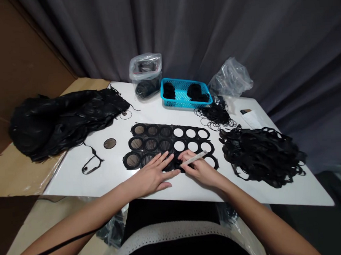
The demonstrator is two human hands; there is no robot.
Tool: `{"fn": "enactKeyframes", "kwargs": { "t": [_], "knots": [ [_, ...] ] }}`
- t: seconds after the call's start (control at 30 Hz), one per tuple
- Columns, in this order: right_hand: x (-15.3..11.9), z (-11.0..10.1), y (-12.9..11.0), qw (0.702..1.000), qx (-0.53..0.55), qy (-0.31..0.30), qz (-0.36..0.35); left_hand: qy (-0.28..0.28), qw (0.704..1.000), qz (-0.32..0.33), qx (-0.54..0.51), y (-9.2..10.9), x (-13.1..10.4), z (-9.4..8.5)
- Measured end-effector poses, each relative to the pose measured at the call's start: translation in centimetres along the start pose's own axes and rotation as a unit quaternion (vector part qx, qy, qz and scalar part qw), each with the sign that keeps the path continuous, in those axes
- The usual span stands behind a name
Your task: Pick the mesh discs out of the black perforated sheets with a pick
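A black rubber-like sheet with rows of round rings lies on the table. Several rings on its left are filled with thin dark film, while those on its right show white through open holes. My left hand presses on the sheet's near edge, fingers stretched out and spread. Just right of it, my right hand grips a slim, pale, pen-like tool that slants up to the right. The tool's lower tip is hidden by the fingers, close to a ring in the nearest row.
A heap of black sheets lies left, near a loose disc and a black strip. Ring-cut scraps pile up right. Behind are a blue basket, thin black rings and plastic bags on the white table.
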State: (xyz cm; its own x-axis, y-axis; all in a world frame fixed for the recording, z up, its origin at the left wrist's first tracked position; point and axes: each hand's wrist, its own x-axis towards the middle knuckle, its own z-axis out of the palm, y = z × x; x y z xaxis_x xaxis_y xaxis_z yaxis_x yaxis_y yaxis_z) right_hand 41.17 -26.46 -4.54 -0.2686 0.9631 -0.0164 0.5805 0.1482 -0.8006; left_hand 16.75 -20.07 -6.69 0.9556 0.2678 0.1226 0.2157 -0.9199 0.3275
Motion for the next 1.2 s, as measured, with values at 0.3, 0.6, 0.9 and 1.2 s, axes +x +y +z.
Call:
{"fn": "enactKeyframes", "kwargs": {
  "t": [0.3,0.6,0.9,1.2],
  "knots": [
    [-0.4,0.6,0.2,0.989,0.072,0.112,0.061,0.007,1.0,-0.001,0.004,0.1,-0.2,0.0],
    [-9.0,-10.9,6.3,0.865,-0.162,0.427,0.21,0.016,1.0,0.009,0.012,-0.2,-0.1,-0.1],
    [-4.6,-5.6,0.6,0.949,-0.143,0.277,0.038,0.017,0.999,-0.01,0.04,1.2,-0.1,0.5],
    [-0.7,-0.6,-0.8,0.995,-0.011,0.095,0.033,0.026,0.997,-0.063,-0.022,2.1,0.8,-0.2]
  ]
}}
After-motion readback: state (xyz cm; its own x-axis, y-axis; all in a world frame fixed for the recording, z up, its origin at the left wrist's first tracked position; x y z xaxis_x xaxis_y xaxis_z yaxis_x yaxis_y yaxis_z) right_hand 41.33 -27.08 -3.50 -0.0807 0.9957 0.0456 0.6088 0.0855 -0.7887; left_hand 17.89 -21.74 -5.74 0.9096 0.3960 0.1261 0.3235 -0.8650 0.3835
